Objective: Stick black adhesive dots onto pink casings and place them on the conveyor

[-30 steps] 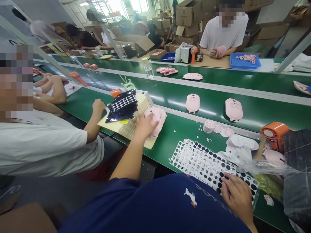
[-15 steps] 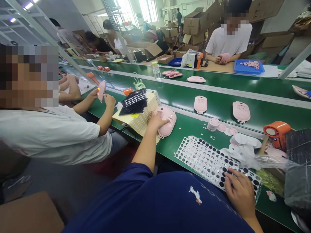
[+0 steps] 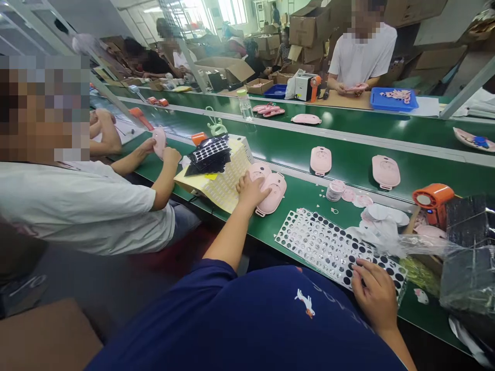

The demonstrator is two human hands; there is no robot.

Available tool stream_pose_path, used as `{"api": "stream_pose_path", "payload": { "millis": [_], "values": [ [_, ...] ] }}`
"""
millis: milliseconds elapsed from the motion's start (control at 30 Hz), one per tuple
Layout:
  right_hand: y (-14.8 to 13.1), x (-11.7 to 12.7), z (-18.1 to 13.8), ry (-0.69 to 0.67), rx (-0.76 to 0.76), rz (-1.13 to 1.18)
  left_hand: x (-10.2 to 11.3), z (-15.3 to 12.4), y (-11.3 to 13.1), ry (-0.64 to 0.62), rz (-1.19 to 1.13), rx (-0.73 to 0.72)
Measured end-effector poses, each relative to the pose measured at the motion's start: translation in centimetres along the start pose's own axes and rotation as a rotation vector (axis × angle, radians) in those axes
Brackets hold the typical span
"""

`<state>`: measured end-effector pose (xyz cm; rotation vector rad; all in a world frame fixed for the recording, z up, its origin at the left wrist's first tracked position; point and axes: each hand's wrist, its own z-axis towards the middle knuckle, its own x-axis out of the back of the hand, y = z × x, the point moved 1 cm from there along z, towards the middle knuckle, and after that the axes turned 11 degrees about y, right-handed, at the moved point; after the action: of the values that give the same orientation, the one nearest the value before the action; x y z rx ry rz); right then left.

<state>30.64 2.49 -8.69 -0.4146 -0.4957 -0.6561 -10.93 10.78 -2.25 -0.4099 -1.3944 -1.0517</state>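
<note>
My left hand (image 3: 252,191) is on two overlapping pink plastic covers. Its fingers reach over the rear pink cover (image 3: 258,169), and its thumb lies along the front pink cover (image 3: 275,194). A white sheet of round black stickers (image 3: 309,238) lies in front of me; many of its circles are see-through, with black dots left mostly toward the right. Over the right end of this sheet rests my right hand (image 3: 374,293), fingers bent and apart, fingertips beside the black dots. I cannot make out anything held in it.
Two more pink covers (image 3: 320,160) lie on the green surface ahead. Round labels (image 3: 335,190), an orange fan (image 3: 431,203) and plastic-wrapped black stacks (image 3: 469,268) are to the right. Black sheets lie on a yellow-covered box (image 3: 235,159) at left. A co-worker (image 3: 93,201) sits beside me.
The single pink cover in view under my left hand now shows as two, the front one shifted right and down. My right hand stays over the sticker sheet. The view has shifted slightly.
</note>
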Motion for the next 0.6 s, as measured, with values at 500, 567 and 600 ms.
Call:
{"api": "stream_pose_path", "payload": {
  "millis": [500,567,600],
  "values": [
    [0.2,-0.2,0.1,-0.033,0.037,-0.019,-4.5,-1.6,0.1,-0.022,-0.424,-0.087],
    [0.2,-0.2,0.1,-0.044,0.034,-0.019,-3.8,-0.8,-1.1,0.025,-0.427,-0.057],
    [0.2,-0.2,0.1,-0.047,0.033,-0.017,-3.4,-0.2,-1.8,0.049,-0.413,-0.028]
  ]
}}
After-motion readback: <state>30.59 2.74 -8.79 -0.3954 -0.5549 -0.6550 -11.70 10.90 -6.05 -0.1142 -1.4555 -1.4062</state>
